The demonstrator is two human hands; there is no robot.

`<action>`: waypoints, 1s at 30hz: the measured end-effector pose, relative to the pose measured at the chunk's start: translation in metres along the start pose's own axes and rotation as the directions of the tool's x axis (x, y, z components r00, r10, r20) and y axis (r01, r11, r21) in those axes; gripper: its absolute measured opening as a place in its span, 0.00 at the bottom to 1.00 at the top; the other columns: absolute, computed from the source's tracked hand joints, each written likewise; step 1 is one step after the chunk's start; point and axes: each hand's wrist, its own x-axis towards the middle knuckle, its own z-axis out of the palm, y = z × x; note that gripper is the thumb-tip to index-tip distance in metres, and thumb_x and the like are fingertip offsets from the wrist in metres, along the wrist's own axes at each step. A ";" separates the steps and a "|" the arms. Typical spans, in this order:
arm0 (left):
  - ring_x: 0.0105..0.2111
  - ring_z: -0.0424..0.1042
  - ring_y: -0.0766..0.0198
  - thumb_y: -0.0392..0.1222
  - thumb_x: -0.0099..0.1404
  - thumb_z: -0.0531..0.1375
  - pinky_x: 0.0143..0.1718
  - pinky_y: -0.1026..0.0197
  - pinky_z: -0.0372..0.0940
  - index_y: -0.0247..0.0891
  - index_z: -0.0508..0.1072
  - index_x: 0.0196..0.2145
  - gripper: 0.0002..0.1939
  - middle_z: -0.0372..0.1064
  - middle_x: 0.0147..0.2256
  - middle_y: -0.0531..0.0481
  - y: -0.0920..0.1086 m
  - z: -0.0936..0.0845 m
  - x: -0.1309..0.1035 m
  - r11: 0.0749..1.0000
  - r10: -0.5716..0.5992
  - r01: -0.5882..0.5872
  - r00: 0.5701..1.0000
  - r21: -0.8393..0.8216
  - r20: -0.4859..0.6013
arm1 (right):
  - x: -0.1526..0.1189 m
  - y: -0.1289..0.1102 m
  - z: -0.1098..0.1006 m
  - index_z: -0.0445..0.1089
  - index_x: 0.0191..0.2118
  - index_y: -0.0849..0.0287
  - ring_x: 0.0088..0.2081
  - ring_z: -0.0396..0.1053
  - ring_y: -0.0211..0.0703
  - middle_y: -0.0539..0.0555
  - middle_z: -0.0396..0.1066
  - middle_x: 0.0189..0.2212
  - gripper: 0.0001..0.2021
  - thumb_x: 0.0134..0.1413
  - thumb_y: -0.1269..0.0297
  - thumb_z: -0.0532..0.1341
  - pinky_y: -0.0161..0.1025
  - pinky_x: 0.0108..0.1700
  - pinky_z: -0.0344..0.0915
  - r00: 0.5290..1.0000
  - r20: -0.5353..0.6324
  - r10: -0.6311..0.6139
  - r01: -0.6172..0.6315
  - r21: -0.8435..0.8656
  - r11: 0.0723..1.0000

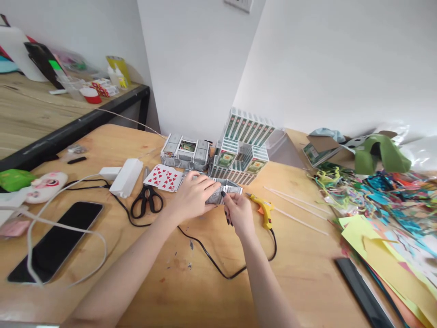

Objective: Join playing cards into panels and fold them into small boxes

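Both hands are on a small grey-patterned piece that looks like folded playing cards (pixel 215 197), above the middle of the table. My left hand (pixel 195 193) wraps over its left side, fingers curled across the top. At its right end, my right hand (pixel 239 210) pinches the lower edge between thumb and fingers. Playing cards (pixel 164 177), hearts up, lie left of my left hand beside black-handled scissors (pixel 147 200). A yellow hot glue gun (pixel 264 210) rests just right of my right hand. Behind stand a grey card-built block (pixel 185 152) and a stack of green-and-white card boxes (pixel 244 146).
The glue gun's black cord (pixel 221 273) loops under my forearms. White glue sticks (pixel 300 218) lie to the right, near colourful scraps (pixel 385 196) and yellow paper (pixel 372 246). On the left are a phone (pixel 58 241), a white adapter (pixel 126 177) and a white cable (pixel 99 234).
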 end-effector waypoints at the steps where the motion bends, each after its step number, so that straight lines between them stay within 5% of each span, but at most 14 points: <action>1: 0.46 0.70 0.50 0.45 0.56 0.65 0.50 0.45 0.57 0.36 0.70 0.50 0.25 0.74 0.45 0.43 0.001 -0.001 -0.004 1.000 -0.015 0.015 1.000 0.016 -0.002 | 0.001 0.001 0.001 0.61 0.29 0.58 0.07 0.50 0.29 0.39 0.57 0.08 0.16 0.46 0.49 0.59 0.27 0.09 0.45 1.000 -0.011 -0.006 0.006 0.002 1.000; 11: 0.42 0.73 0.51 0.46 0.57 0.62 0.45 0.46 0.61 0.35 0.73 0.48 0.22 0.76 0.43 0.43 0.008 0.001 -0.037 0.993 -0.119 0.120 0.979 -0.003 -0.168 | -0.015 0.005 0.008 0.61 0.32 0.57 0.10 0.54 0.32 0.39 0.58 0.11 0.15 0.45 0.51 0.61 0.30 0.12 0.49 0.996 -0.002 -0.085 0.085 -0.041 0.996; 16: 0.38 0.75 0.54 0.41 0.58 0.59 0.39 0.51 0.64 0.35 0.74 0.45 0.17 0.77 0.39 0.45 0.015 0.003 -0.041 0.990 -0.131 0.139 0.966 0.019 -0.222 | -0.029 0.012 0.018 0.59 0.39 0.56 0.15 0.61 0.36 0.39 0.61 0.14 0.19 0.43 0.53 0.64 0.32 0.21 0.57 0.969 -0.062 -0.240 0.209 -0.318 0.925; 20: 0.36 0.76 0.55 0.35 0.57 0.57 0.36 0.54 0.65 0.35 0.73 0.45 0.17 0.77 0.39 0.46 0.020 0.004 -0.043 0.987 -0.150 0.160 0.962 0.029 -0.230 | -0.032 0.012 0.021 0.59 0.40 0.56 0.19 0.64 0.38 0.40 0.62 0.15 0.20 0.43 0.54 0.64 0.34 0.26 0.59 0.952 -0.097 -0.291 0.207 -0.498 0.842; 30: 0.33 0.75 0.55 0.33 0.54 0.57 0.30 0.55 0.67 0.34 0.74 0.45 0.20 0.76 0.35 0.45 0.025 0.005 -0.040 0.980 -0.171 0.188 0.961 0.059 -0.216 | -0.028 0.006 0.020 0.61 0.42 0.58 0.23 0.70 0.42 0.44 0.67 0.17 0.23 0.41 0.53 0.65 0.34 0.28 0.60 0.958 -0.060 -0.279 0.188 -0.604 0.775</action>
